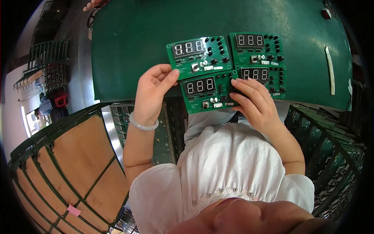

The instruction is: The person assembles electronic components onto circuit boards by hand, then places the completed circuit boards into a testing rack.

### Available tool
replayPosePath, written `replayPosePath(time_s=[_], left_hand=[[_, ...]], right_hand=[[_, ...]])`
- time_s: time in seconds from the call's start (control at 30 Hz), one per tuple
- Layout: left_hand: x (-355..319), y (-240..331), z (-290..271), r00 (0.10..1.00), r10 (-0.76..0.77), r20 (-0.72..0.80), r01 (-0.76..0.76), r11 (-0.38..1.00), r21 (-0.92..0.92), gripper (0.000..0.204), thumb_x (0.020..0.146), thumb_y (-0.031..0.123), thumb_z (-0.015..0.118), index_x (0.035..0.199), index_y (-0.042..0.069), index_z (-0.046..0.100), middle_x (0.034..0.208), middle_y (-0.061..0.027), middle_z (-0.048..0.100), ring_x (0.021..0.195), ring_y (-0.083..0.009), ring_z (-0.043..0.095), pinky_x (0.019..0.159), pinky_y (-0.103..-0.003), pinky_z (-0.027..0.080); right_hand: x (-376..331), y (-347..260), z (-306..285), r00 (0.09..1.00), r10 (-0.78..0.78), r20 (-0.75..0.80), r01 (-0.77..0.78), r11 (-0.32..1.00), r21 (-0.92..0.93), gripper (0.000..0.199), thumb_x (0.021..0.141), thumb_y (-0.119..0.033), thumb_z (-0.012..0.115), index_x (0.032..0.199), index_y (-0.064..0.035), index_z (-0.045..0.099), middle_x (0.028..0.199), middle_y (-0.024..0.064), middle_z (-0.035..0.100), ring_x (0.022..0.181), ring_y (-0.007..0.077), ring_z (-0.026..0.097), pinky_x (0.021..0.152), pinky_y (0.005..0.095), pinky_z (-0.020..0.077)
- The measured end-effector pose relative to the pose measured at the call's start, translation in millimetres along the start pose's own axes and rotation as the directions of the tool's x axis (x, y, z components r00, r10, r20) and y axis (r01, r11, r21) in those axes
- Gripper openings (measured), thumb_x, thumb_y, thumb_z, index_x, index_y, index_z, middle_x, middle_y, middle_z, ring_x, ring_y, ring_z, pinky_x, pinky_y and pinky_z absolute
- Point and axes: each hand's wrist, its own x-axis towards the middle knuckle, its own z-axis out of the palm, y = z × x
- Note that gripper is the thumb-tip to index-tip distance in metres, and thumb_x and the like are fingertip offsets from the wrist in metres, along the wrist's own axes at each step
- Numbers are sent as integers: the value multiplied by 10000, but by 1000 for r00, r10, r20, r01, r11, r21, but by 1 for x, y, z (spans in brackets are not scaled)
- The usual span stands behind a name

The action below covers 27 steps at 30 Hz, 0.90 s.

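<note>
Four green circuit boards, each with a black three-digit display, a group of black buttons and small white connectors, sit close together near the middle of the near edge of a green table (144,31). A person in a white top (233,160) works at that edge, seen from above.

The left hand (153,87), with a pale bracelet (143,123) on its wrist, pinches the lower left corner of the upper left board (199,55): thumb on top, fingers curled in and nearly closed on it. This board is slightly tilted.

The right hand (260,104) has its fingers bent and a little apart over the right end of the lower left board (206,93). Its underside is hidden, so I cannot tell how firmly it grips. This board reaches over the table's near edge.

The upper right board (257,48) is just beside the upper left one. Below it is the lower right board (269,74), partly covered by the right hand.

Near the table's right edge lies a thin pale strip (330,71). A dark rack (335,156) of boards stands at the person's right, and a rack with brown panels (80,154) at the left.
</note>
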Motion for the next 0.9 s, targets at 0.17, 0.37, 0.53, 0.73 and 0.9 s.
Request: replayPosePath(time_s=[0.17, 0.37, 0.53, 0.73, 0.9], left_hand=[[-28, -5, 9, 989, -99, -106, 63, 952, -299, 155, 953, 88, 607, 1069, -12, 590, 994, -87, 694, 888, -139, 670, 793, -274, 546], [-52, -41, 1, 987, -85, -134, 15, 891, -454, 159, 962, 81, 590, 1092, -11, 590, 1023, -109, 694, 891, -176, 684, 812, -311, 560], [-55, -50, 11, 991, -72, -111, 0, 837, -547, 168, 959, 54, 584, 1109, -20, 590, 1037, -117, 693, 922, -184, 682, 826, -333, 563], [-53, -54, 12, 990, -24, -138, -52, 852, -522, 230, 944, 24, 594, 1167, -30, 578, 1090, -123, 678, 968, -177, 666, 844, -334, 560], [-54, -63, 11, 991, -76, -114, -12, 783, -622, 260, 932, 18, 611, 1186, -30, 577, 1117, -108, 674, 1002, -169, 652, 876, -300, 546]], right_hand=[[-3, 0, 1, 999, -32, -9, 33, 996, 87, 348, 725, -159, 712, 1026, 5, 648, 1239, 161, 600, 1136, 317, 590, 1001, 476, 465], [-7, -14, -12, 996, -53, 75, 49, 998, 49, 325, 729, -132, 706, 1023, -2, 654, 1243, 149, 607, 1153, 290, 593, 1047, 512, 415], [-7, -16, -6, 993, -50, 104, 47, 998, 33, 307, 739, -131, 698, 1021, -16, 658, 1245, 132, 612, 1152, 270, 599, 1071, 494, 394], [1, -18, -4, 990, -48, 131, 55, 997, -53, 306, 736, -159, 694, 1012, -32, 662, 1242, 105, 620, 1130, 247, 615, 1098, 488, 363], [7, -21, -4, 983, -37, 178, 54, 995, -87, 314, 733, -176, 692, 1009, -29, 663, 1241, 99, 621, 1125, 243, 619, 1107, 498, 347]])
